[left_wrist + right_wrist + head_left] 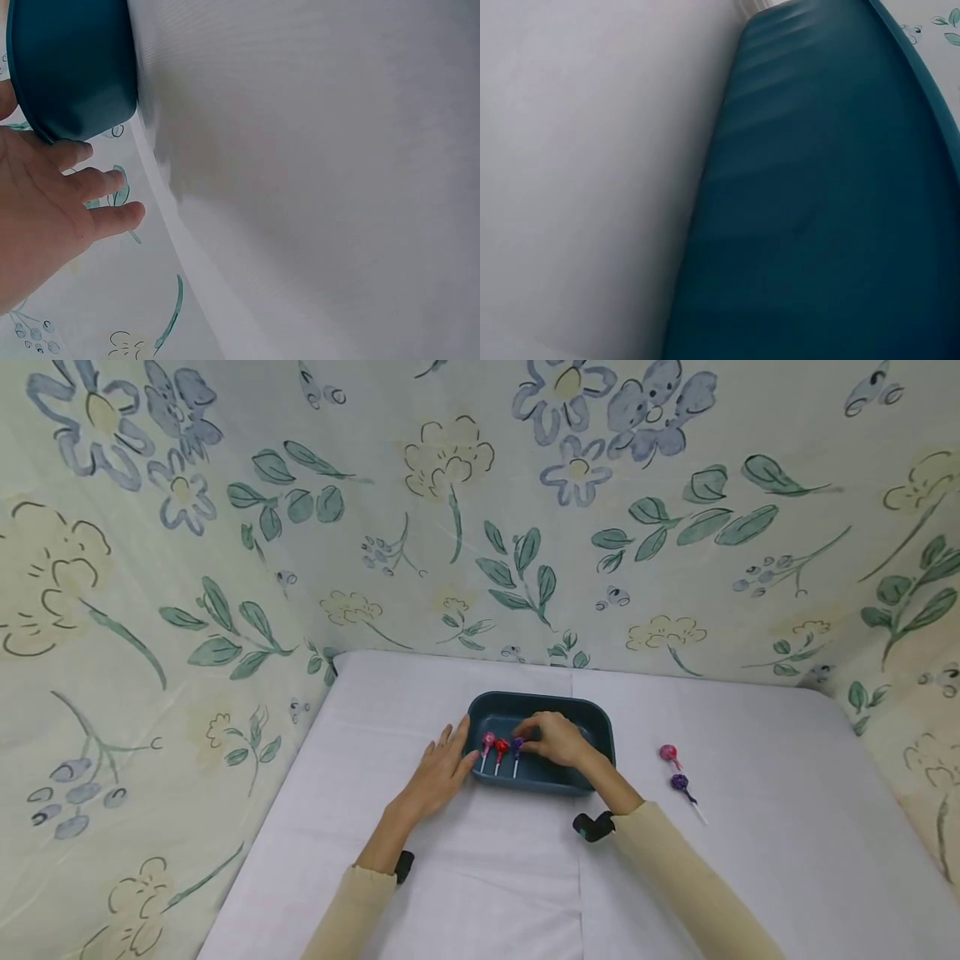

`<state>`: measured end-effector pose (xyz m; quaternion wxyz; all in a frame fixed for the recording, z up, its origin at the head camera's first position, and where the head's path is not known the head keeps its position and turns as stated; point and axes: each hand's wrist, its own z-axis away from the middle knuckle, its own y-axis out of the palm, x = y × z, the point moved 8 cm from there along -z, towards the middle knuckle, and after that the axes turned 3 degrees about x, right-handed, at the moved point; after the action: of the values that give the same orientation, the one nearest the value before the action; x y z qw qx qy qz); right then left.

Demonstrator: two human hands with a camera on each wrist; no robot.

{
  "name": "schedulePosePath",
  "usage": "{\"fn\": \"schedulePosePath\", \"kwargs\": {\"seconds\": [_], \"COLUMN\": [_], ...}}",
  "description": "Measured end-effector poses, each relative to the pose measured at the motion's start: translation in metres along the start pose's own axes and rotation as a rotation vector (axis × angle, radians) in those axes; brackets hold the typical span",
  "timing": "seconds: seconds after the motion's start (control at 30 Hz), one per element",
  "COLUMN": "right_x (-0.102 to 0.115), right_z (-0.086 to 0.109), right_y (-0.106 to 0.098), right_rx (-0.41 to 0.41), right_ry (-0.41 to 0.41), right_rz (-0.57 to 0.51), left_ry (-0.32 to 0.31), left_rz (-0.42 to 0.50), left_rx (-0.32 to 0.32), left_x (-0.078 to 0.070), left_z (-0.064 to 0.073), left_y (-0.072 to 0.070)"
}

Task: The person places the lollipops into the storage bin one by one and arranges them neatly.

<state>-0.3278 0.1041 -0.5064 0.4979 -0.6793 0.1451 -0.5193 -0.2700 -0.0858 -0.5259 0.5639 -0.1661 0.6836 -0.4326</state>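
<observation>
A dark teal tray point(555, 783) stands on the white-covered table, with three lollipops side by side in its left part. They are a pink lollipop point(488, 740), a red lollipop point(501, 747) and a purple lollipop point(517, 753), sticks toward the near wall. My right hand point(555, 739) reaches over the near right of the tray and pinches the purple lollipop at its head between thumb and fingers. Spread against the tray's left end is my left hand point(441, 774), its straight fingers touching the rim point(45, 136). The right wrist view shows the tray's outer wall point(817, 195), without the hand.
To the right of the tray, another pink lollipop point(668, 752) and another purple lollipop point(680, 783) lie on the white cloth point(495, 868). Floral fabric point(450, 568) hangs behind the table and on both sides.
</observation>
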Motion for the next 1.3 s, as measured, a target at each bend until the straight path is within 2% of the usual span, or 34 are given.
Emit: {"fn": "schedulePosePath", "kwargs": {"seconds": [0.2, 0.8, 1.0, 1.13, 1.3], "right_x": [0.004, -0.003, -0.005, -0.012, -0.036], "right_z": [-0.003, -0.002, 0.004, 0.017, 0.048], "right_y": [0.002, 0.004, -0.004, -0.023, -0.065], "right_rx": [0.007, 0.017, 0.005, -0.062, -0.248], "right_ry": [-0.01, 0.038, 0.053, 0.078, 0.085], "right_rz": [-0.004, -0.037, -0.034, -0.08, -0.187], "left_ry": [0.0, 0.003, 0.007, 0.008, -0.012], "left_rz": [-0.006, -0.01, -0.016, -0.013, -0.015], "left_rx": [0.005, 0.011, 0.0, -0.004, 0.011], "left_x": [0.0, -0.001, -0.002, -0.002, -0.001], "left_z": [0.0, 0.001, -0.002, -0.003, -0.002], "left_y": [0.0, 0.001, 0.002, 0.002, 0.001]}}
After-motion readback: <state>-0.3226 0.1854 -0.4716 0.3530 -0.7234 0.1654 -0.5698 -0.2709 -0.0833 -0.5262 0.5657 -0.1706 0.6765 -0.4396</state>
